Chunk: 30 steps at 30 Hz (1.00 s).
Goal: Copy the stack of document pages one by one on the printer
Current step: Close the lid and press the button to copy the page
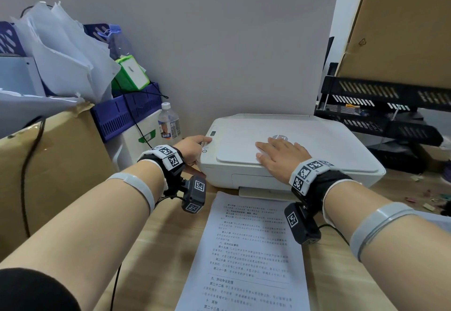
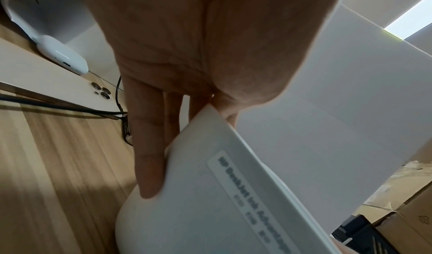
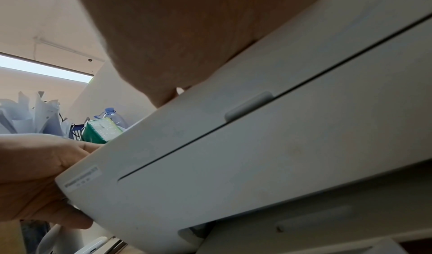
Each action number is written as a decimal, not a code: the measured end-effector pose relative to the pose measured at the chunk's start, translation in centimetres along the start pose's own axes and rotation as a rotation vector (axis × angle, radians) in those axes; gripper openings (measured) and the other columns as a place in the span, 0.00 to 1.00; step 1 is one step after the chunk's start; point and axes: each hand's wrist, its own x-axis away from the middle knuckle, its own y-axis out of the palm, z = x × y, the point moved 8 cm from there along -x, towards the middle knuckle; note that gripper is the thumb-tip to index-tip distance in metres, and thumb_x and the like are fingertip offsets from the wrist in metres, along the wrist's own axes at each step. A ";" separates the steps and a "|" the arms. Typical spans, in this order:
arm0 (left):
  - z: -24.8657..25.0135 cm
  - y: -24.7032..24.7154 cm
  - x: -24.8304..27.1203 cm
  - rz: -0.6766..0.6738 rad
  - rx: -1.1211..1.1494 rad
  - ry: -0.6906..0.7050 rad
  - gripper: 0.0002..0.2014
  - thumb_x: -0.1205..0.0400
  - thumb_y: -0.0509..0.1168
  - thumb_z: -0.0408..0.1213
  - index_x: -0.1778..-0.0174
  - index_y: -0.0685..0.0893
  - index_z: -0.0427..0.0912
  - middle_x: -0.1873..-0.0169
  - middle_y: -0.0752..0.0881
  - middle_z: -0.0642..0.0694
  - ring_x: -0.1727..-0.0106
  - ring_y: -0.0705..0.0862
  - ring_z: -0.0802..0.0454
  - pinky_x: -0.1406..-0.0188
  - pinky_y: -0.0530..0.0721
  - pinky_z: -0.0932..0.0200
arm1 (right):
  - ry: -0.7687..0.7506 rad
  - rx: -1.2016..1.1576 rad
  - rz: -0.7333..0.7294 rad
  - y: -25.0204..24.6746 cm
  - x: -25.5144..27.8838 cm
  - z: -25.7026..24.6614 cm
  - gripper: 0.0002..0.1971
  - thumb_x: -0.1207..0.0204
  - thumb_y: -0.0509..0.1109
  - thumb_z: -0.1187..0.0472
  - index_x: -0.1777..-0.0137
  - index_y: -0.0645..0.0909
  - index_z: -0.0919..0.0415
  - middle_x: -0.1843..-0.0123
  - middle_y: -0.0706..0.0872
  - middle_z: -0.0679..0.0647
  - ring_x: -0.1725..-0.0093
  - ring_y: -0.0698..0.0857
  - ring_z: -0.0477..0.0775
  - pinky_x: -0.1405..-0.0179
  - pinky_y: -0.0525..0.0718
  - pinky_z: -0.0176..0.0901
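Observation:
A white printer [image 1: 329, 144] stands on the wooden desk with its lid down. My right hand [image 1: 278, 155] lies flat on the lid, fingers straight and spread; the right wrist view shows its palm [image 3: 187, 36] on the printer [image 3: 257, 156]. My left hand [image 1: 195, 145] is at the printer's left front corner, its fingers reaching onto the control panel and its thumb along the front. In the left wrist view the fingers [image 2: 149, 147] lie straight against the printer's side [image 2: 210, 202]. A printed document page [image 1: 249, 249] lies on the desk in front of the printer.
A water bottle [image 1: 169, 122], a blue basket [image 1: 127, 112] and a cardboard box [image 1: 56, 164] heaped with papers crowd the left. Black paper trays [image 1: 380, 105] stand at the right. A phone [image 2: 70, 84] and a white case [image 2: 63, 58] lie left of the printer.

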 end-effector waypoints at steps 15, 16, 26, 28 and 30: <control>0.5 0.5 1.1 -0.003 -0.026 0.058 0.26 0.18 0.62 0.24 0.31 0.81 0.58 0.42 0.87 0.47 0.43 0.87 0.37 0.50 0.89 0.32 | -0.003 -0.008 0.013 -0.2 0.1 -0.2 0.26 0.13 0.43 0.40 0.16 0.57 0.41 0.12 0.56 0.49 0.14 0.55 0.53 0.16 0.49 0.62; 0.5 0.5 1.1 -0.004 -0.020 0.061 0.24 0.17 0.62 0.25 0.33 0.81 0.58 0.43 0.88 0.47 0.44 0.87 0.38 0.50 0.89 0.32 | -0.004 -0.008 0.010 -0.2 0.1 -0.2 0.26 0.13 0.43 0.40 0.16 0.57 0.41 0.12 0.56 0.49 0.14 0.54 0.53 0.16 0.48 0.62; 0.3 0.2 0.5 0.004 -0.014 0.042 0.24 0.16 0.59 0.24 0.38 0.81 0.62 0.49 0.88 0.50 0.47 0.88 0.38 0.50 0.88 0.31 | 0.004 -0.008 0.005 0.0 -0.1 0.0 0.27 0.14 0.43 0.39 0.16 0.56 0.39 0.12 0.55 0.48 0.14 0.54 0.53 0.15 0.48 0.61; 0.1 0.1 0.3 -0.001 -0.018 0.033 0.26 0.16 0.58 0.24 0.33 0.82 0.61 0.48 0.88 0.50 0.48 0.88 0.39 0.50 0.88 0.31 | 0.000 -0.002 0.004 0.1 -0.1 0.0 0.27 0.14 0.42 0.39 0.16 0.56 0.39 0.12 0.55 0.48 0.14 0.54 0.53 0.16 0.48 0.62; 0.1 0.0 0.0 -0.005 -0.031 0.035 0.26 0.16 0.60 0.26 0.28 0.80 0.60 0.45 0.89 0.47 0.46 0.89 0.37 0.50 0.88 0.30 | 0.002 -0.001 0.004 0.1 -0.1 0.0 0.27 0.14 0.42 0.39 0.16 0.56 0.39 0.12 0.55 0.48 0.14 0.54 0.53 0.16 0.48 0.61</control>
